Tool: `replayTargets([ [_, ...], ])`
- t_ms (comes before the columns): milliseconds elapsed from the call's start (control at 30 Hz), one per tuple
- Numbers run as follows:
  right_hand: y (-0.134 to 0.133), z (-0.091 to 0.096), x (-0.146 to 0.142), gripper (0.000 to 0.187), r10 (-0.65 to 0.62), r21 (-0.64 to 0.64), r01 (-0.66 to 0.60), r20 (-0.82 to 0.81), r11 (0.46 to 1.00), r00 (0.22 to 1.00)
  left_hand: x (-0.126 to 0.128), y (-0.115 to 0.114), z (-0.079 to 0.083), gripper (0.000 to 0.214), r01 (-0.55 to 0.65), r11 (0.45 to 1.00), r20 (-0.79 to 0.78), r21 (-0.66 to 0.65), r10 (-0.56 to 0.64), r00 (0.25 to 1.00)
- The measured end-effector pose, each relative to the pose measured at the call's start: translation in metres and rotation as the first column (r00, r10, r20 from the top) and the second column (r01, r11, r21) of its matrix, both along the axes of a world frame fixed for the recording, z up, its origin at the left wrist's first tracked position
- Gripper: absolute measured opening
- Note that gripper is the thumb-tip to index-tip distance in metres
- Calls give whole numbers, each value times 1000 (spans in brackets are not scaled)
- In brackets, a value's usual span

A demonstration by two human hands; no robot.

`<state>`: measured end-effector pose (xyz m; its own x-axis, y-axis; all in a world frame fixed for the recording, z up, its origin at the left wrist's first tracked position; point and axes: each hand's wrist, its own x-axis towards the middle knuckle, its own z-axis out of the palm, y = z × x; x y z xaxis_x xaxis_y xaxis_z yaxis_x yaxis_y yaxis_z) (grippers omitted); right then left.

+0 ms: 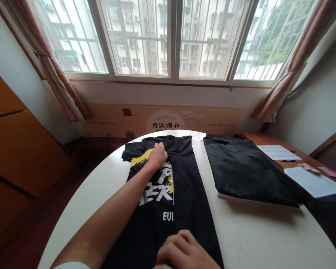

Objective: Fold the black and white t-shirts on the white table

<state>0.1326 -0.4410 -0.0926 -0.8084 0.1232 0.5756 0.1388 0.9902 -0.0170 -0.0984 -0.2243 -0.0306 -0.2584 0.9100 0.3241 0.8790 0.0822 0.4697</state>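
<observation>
A black T-shirt [192, 194] with a yellow and white print lies on the white round table, its right side folded over so that the lettering is cut off. My left hand [157, 155] reaches to the upper part of the shirt, near the sleeve, with its fingers closed on the cloth. Low in the picture, my right hand [184, 251] is over the shirt's lower part. Its fingers are curled, with dark cloth showing under them; the picture's bottom edge cuts off part of this hand.
A folded black garment [240, 166] lies to the right on the white table [81, 209]. Beyond it, a brown wooden desk [250, 138] holds papers [280, 152]. Barred windows [140, 37], curtains [54, 78] and a printed cardboard panel [212, 116] are behind. An orange cabinet [19, 142] stands left.
</observation>
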Motion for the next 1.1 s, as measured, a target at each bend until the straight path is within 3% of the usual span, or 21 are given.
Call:
replayTargets([
  [67, 7, 16, 13, 44, -144, -29, 144, 15, 989, 989, 5, -5, 2, 40, -5, 1000, -48, 19, 6, 999],
  [167, 14, 24, 26, 82, -298, -10, 303, 143, 953, 944, 12, -12, 3, 50, 191, 980, -185, 57, -177, 967],
  [267, 13, 5, 26, 73, -370, 62, 365, 130, 929, 920, 15, -15, -1, 48, 261, 965, -233, -1, -254, 939],
  [400, 5, -25, 22, 56, -449, 185, 442, -2, 878, 894, 12, -16, -7, 42, 27, 999, -201, 27, -21, 979],
  [467, 5, -18, 22, 58, -430, 195, 427, -31, 883, 902, 11, -16, -9, 39, -62, 994, -230, 84, 80, 970],
  [533, 16, 9, 22, 66, -391, 100, 386, 35, 917, 920, 12, -17, -10, 34, -71, 993, -244, 93, 92, 965],
  [600, 47, 50, 17, 75, -374, -85, 393, 179, 916, 910, 13, -17, -12, 32, -18, 998, -232, 58, 31, 972],
  [700, 129, 104, -7, 56, -502, -244, 564, 274, 789, 821, 14, -18, -13, 32, 34, 999, -212, 30, -27, 977],
  [767, 191, 120, -30, 54, -597, -262, 692, 359, 673, 717, 14, -19, -13, 34, 44, 999, -201, 25, -38, 979],
  [833, 243, 118, -55, 58, -606, -266, 721, 402, 640, 686, 13, -19, -13, 37, 47, 999, -188, 19, -42, 981],
  [900, 278, 103, -75, 60, -581, -274, 722, 446, 636, 681, 12, -19, -14, 41, 44, 999, -174, 17, -41, 984],
  [1000, 304, 76, -90, 63, -571, -279, 753, 512, 596, 641, 9, -17, -20, 51, 31, 999, -146, 17, -28, 989],
  [1100, 316, 58, -84, 65, -611, -259, 810, 547, 527, 572, 6, -13, -30, 60, 12, 1000, -113, 5, -12, 994],
])
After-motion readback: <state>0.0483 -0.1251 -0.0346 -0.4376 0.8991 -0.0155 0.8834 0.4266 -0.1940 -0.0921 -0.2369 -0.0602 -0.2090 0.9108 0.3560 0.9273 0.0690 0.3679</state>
